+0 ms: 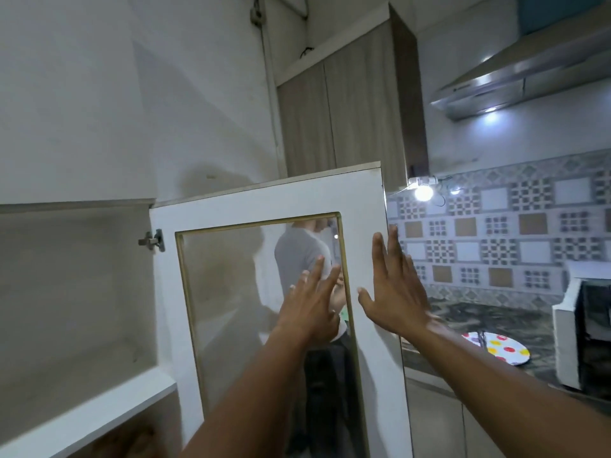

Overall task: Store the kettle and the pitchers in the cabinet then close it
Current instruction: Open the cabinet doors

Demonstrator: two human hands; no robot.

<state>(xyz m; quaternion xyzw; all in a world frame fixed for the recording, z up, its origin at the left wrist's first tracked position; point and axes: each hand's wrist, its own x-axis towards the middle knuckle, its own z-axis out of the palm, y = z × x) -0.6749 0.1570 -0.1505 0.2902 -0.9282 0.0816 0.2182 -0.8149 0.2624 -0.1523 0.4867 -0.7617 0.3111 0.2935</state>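
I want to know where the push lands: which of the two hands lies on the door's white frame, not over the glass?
The right hand, spread flat near the cabinet door's free edge. The left hand lies over the glass pane.

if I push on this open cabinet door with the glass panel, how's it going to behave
The cabinet door hangs on a hinge, so it should swing rather than slide. Its glass panel looks fragile; pressing the white frame, where the right hand is, seems safer than where the left hand is.
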